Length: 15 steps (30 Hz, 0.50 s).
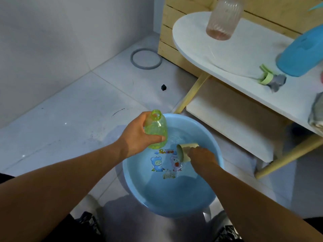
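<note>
Two containers are held at a round blue basin (174, 207) of water with cartoon animals printed on its floor. A clear lime-green bottle (157, 128), uncapped with its neck pointing away, is gripped round the body by the left hand (138, 137) over the basin's far left rim. A beige cup (183, 151), tipped on its side, is clutched by the right hand's (202, 158) curled fingers low inside, near the far right rim.

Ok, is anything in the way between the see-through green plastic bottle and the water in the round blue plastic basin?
Nothing visible. The left hand grips the see-through green plastic bottle over the far-left side of the round blue plastic basin. The beige cup in the right hand lies to its right, apart from it.
</note>
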Available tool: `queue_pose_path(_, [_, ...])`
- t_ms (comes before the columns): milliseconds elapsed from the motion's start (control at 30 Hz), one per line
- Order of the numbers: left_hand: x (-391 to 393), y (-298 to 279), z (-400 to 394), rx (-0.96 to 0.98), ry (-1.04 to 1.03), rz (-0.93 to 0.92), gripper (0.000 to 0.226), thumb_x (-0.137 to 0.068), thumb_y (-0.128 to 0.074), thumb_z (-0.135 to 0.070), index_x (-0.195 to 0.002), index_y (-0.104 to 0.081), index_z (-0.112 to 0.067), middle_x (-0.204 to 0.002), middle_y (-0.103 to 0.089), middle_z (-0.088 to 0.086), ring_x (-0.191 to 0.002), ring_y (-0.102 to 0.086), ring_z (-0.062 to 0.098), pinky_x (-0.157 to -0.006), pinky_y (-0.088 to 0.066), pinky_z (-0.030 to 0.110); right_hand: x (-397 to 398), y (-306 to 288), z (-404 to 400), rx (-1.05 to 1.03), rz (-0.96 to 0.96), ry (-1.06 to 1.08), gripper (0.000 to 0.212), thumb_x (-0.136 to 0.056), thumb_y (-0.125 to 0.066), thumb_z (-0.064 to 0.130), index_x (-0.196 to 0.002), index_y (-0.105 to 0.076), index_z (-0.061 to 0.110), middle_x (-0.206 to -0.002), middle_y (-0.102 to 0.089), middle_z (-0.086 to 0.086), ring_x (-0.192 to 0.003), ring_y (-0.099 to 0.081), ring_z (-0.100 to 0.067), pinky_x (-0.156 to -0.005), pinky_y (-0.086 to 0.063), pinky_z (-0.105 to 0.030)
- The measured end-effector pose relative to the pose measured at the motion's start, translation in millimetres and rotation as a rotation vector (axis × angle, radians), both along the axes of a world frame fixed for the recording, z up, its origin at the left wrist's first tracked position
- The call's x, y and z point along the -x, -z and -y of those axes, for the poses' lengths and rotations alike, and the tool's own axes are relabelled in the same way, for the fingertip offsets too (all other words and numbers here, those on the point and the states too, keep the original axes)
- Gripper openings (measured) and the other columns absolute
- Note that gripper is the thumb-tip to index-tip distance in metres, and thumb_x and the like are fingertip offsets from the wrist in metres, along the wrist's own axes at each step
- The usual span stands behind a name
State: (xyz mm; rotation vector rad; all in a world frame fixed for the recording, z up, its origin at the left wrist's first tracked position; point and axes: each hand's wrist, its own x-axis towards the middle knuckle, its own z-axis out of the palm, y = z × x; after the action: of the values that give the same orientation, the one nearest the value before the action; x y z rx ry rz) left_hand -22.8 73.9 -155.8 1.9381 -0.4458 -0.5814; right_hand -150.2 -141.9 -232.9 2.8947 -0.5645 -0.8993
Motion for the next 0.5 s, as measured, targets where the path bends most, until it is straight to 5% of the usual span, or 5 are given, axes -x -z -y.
queue_pose_path(300, [-2, 1, -4, 0.014, 0.006, -0.005, 0.074, -0.071, -0.093, -0.023, -0.130, -0.051, -0.041, -0.117, -0.065, -0.019, -0.106, -0.062, -0.006, -0.079, -0.050, 0.010, -2, 10, -10, -0.343, 0.140, 0.300, 0.029, -0.105, -0.043, 0.020, -0.124, -0.061, 0.006, -0.124, -0.064, -0.016, -0.115, -0.061, -0.035, -0.089, -0.046, -0.034])
queue_pose_path(400, [-2, -1, -6, 0.016, 0.008, 0.017, 0.074, -0.071, -0.093, -0.025, -0.131, -0.052, -0.040, -0.117, -0.065, -0.019, -0.107, -0.061, -0.007, -0.078, -0.049, 0.009, -3, 6, -4, -0.521, 0.280, 0.501, 0.038, -0.105, -0.041, 0.031, -0.081, -0.060, 0.008, -0.091, -0.066, -0.016, -0.091, -0.060, -0.036, -0.069, -0.039, -0.033])
queue_pose_path(500, [-2, -6, -8, 0.035, 0.001, 0.040, 0.072, -0.072, -0.093, -0.024, -0.129, -0.052, -0.040, -0.117, -0.065, -0.019, -0.106, -0.060, -0.011, -0.075, -0.048, 0.004, 2, -8, -2, -0.627, 0.402, 0.634, 0.040, -0.096, -0.050, 0.026, -0.058, -0.042, 0.016, -0.058, -0.043, -0.001, -0.061, -0.040, -0.023, -0.057, -0.030, -0.034])
